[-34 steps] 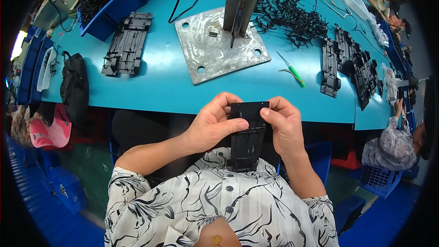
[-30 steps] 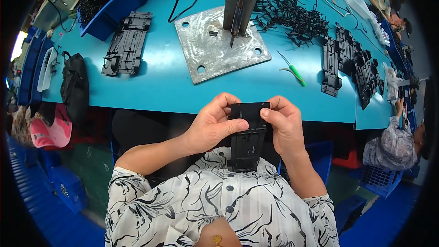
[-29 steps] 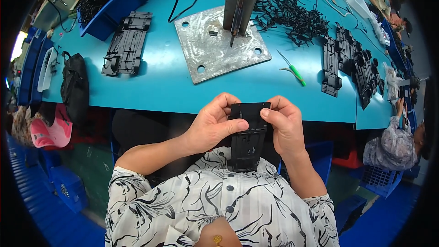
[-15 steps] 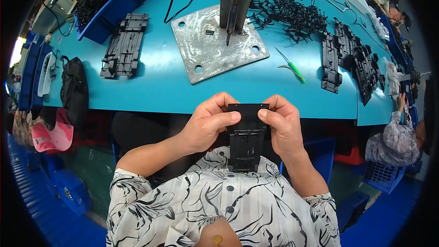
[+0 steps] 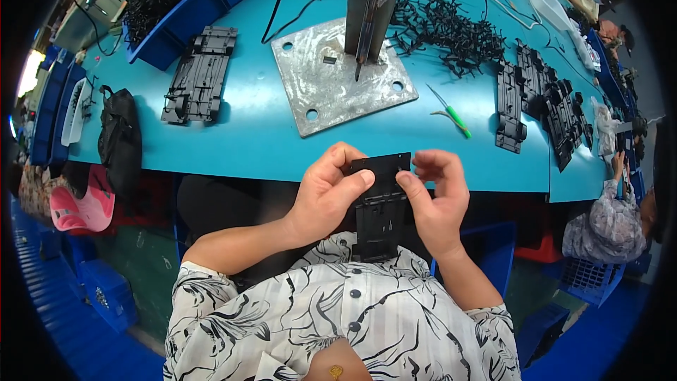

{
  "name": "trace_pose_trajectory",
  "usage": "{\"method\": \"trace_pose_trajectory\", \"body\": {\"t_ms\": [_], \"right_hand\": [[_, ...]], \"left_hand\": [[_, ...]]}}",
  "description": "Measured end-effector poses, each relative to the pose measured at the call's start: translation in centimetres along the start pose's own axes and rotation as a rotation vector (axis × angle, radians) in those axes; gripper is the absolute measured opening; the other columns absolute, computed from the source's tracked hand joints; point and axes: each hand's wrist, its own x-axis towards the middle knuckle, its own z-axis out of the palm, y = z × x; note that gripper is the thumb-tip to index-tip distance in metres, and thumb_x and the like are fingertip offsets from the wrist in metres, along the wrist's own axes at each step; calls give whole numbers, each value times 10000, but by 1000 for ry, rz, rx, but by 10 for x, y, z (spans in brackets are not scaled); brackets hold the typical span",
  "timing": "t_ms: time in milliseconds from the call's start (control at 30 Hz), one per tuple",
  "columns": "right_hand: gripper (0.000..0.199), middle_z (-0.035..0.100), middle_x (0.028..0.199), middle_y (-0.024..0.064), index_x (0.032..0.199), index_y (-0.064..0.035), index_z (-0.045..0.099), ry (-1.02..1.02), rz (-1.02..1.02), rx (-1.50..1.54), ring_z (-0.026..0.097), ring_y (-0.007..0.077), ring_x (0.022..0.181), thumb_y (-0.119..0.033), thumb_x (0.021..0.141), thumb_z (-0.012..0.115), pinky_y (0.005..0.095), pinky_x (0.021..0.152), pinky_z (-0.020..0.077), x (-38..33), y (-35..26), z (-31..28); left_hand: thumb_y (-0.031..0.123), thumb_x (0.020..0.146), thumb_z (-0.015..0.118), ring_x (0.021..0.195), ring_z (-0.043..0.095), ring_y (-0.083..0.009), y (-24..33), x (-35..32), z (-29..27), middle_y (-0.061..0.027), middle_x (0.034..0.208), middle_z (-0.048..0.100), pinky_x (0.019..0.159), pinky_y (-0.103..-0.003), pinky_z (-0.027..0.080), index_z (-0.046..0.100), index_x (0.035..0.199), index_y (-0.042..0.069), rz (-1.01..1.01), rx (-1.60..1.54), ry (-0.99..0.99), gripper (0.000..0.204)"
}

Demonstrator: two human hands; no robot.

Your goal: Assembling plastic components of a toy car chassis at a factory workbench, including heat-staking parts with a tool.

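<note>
Both hands are up in front of the chest, below the near edge of the turquoise bench (image 5: 268,148). The left hand (image 5: 324,194) has its grip closed on the left side of a black plastic frame part (image 5: 381,204), thumb pressed flat on its top plate. The right hand (image 5: 437,201) pinches the part's right edge, thumb on the face, fingers curled behind. The part hangs upright between them, long end down toward the patterned shirt (image 5: 338,324). On the bench, a grey steel base plate (image 5: 338,74) carries an upright post. A stack of matching black parts (image 5: 199,77) lies to its left, more to the right (image 5: 539,102). A green-handled tool (image 5: 453,111) lies near the plate. Blue bins (image 5: 204,7) line the far left.
</note>
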Motion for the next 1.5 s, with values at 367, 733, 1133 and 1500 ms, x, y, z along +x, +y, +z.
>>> {"method": "trace_pose_trajectory", "body": {"t_ms": [367,733,1133,1500], "right_hand": [[571,567,1009,151,1074,7,632,-90,-541,-532,543,299,896,-391,691,778,364,755,457,4,-23,-6],[289,642,994,95,1101,51,595,-92,131,222,586,129,840,-101,855,599,249,760,461,6,0,-16],[262,646,929,61,1082,36,599,-135,484,591,597,101,782,-151,920,511,235,707,484,23,8,-9],[270,655,962,79,1092,45,590,-106,454,615,623,124,822,-124,888,538,272,723,503,36,16,7]], "left_hand": [[79,927,566,749,500,-23,16,15,27,0,884,559,638,-185,448,492,984,37,94,109,31,103],[31,899,559,867,538,-67,6,36,14,-20,996,563,661,-211,451,511,1235,28,167,436,-94,339],[147,912,577,909,605,-107,0,40,-14,-26,1063,609,709,-277,513,553,1136,47,-252,-180,-78,246],[151,892,597,838,599,-80,11,49,-24,-7,954,621,633,-244,483,569,1070,60,-236,-196,13,202]]}}
